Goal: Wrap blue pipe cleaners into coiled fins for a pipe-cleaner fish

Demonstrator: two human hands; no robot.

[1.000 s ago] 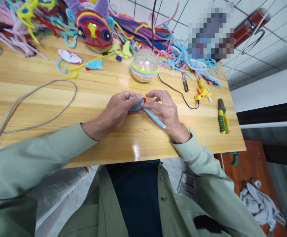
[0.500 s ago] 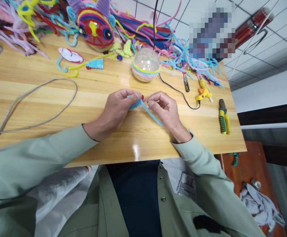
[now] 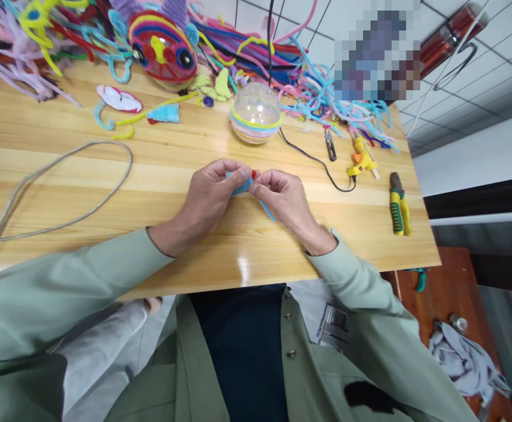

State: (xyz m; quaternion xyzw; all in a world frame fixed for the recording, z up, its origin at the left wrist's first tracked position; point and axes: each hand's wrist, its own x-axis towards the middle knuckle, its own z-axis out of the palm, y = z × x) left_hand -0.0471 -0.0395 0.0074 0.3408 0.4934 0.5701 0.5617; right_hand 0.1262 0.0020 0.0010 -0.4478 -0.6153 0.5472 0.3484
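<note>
Over the front middle of the table, my left hand point(image 3: 207, 196) is closed in a pinch on a small piece wrapped in light blue pipe cleaner point(image 3: 241, 189). A red tip point(image 3: 254, 174) pokes out beside the left thumb. My right hand point(image 3: 287, 202) meets it from the right, thumb and forefinger pressed together on the blue pipe cleaner at the piece's right edge. The loose tail of the blue pipe cleaner point(image 3: 267, 211) sticks out below the right fingers. My fingers hide part of the piece. A similar blue wrapped piece point(image 3: 164, 113) lies farther back on the left.
Behind the hands stands a clear ball with coloured bands point(image 3: 256, 117). A decorated fish-like ball point(image 3: 163, 55) and piles of pipe cleaners point(image 3: 247, 47) line the back. Rightward lie small snips point(image 3: 330, 146), a yellow glue gun point(image 3: 361, 161) and pliers point(image 3: 399, 205). A cable point(image 3: 124, 176) loops left.
My right hand has moved left until its fingertips meet the wrapped piece and pinch the blue pipe cleaner. Less of the tail shows now. My left hand keeps its hold.
</note>
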